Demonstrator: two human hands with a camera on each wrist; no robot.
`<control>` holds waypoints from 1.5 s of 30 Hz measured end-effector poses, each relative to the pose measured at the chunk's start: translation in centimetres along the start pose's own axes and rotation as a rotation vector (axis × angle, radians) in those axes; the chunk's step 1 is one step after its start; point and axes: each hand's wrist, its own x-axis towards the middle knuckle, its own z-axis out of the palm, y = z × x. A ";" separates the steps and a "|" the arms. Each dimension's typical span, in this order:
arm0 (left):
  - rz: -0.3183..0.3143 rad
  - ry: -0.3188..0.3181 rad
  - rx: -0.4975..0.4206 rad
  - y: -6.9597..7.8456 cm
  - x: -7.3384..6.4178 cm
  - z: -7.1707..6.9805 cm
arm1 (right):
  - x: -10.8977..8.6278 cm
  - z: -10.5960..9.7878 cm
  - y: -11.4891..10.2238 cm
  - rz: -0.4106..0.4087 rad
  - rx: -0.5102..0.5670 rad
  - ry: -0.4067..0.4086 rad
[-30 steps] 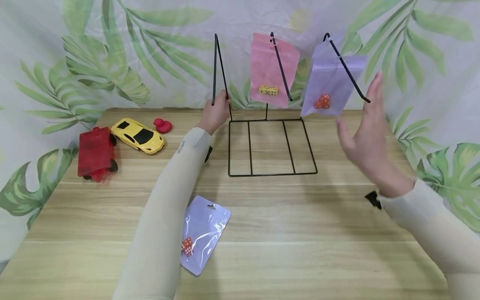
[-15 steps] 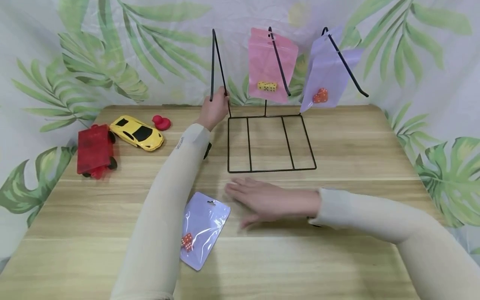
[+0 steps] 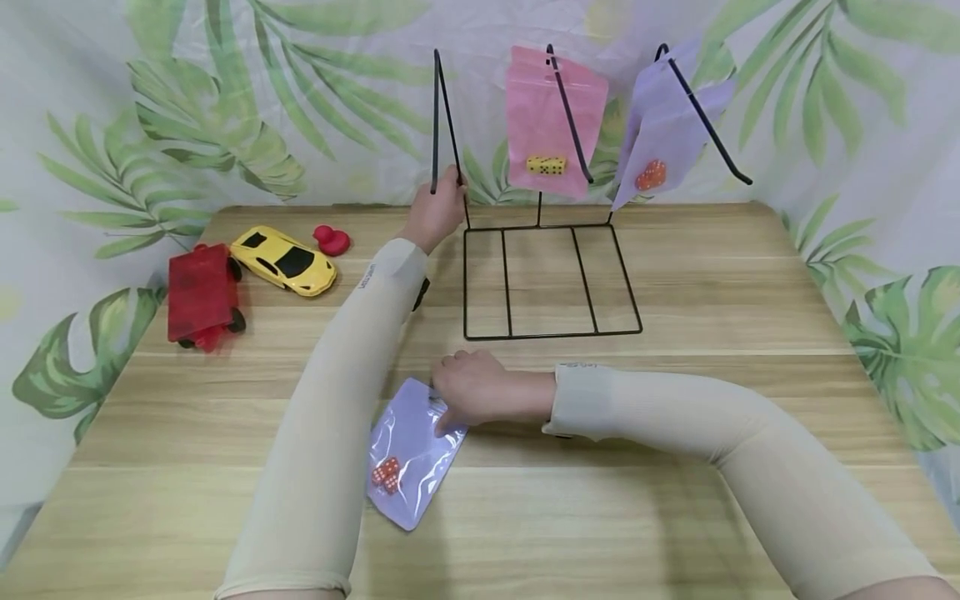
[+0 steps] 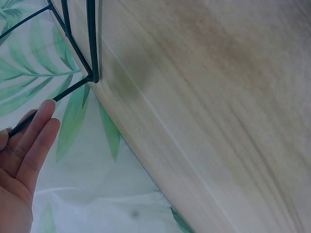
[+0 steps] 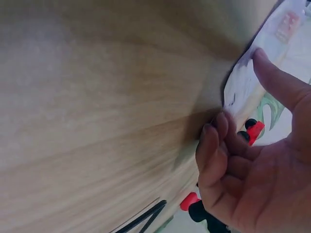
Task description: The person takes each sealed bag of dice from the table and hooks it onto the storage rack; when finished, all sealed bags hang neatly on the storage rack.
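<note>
My left hand (image 3: 438, 208) grips the left upright wire of a black wire display rack (image 3: 552, 336). In the left wrist view its thumb and fingers (image 4: 43, 116) hold that thin bar. A clear-fronted purple pouch (image 3: 408, 442) with orange dice lies on the table. At its top right edge is my right hand (image 3: 472, 387); the right wrist view shows the thumb (image 5: 274, 80) on the pouch face and curled fingers at its edge, pinching it. On the rack's middle hook hangs a pink pouch (image 3: 555, 117) with yellow dice. Another purple pouch (image 3: 667, 125) hangs from the right hook.
To the left stand a red toy vehicle (image 3: 201, 292), a yellow toy car (image 3: 285, 260) and a small red rubber duck (image 3: 332, 240). A leaf-patterned curtain (image 3: 360, 100) borders the wooden table (image 3: 570, 517). The rack's left hook (image 3: 436, 125) bears no pouch.
My right hand has left the pouch on the right hook, swung down and left across the table, and reached the lying purple pouch. My left hand stays on the rack.
</note>
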 end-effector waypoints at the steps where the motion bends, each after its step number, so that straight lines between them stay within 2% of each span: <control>1: -0.008 -0.006 -0.005 0.0 0.0 0.0 | -0.1 0.0 0.0 0.006 0.010 -0.016; 6: -0.031 -0.023 0.012 -0.3 -0.1 0.1 | -0.5 0.0 -0.1 0.029 0.068 -0.021; 9: -0.019 -0.015 0.055 -0.6 0.0 0.1 | -0.9 -0.1 -0.2 0.026 0.060 -0.016; 15: -0.037 -0.032 0.073 -0.9 0.0 -0.2 | -0.7 0.2 -0.2 0.016 0.080 -0.089; 18: -0.043 -0.036 0.066 -1.0 0.0 -0.2 | -0.8 0.3 0.1 0.007 0.088 -0.094; 25: -0.039 -0.044 0.052 -1.5 0.1 0.0 | -2.8 1.3 1.4 -0.123 0.036 0.012; 29: -0.013 -0.027 0.067 -1.6 0.2 0.2 | -4.4 1.7 2.2 -0.131 0.062 0.059; 33: 0.003 -0.007 0.071 -1.5 0.2 0.1 | -6.0 1.2 3.3 -0.136 0.129 0.106; 37: 0.003 -0.011 0.052 -1.4 -0.1 0.1 | -7.8 0.0 4.8 -0.201 0.230 0.217; 40: 0.004 -0.006 0.045 -1.4 -0.2 0.1 | -9.1 -1.3 6.0 -0.262 0.281 0.360; 45: 0.002 -0.002 0.045 -1.4 -0.1 0.2 | -10.7 -4.0 8.9 -0.336 0.370 0.746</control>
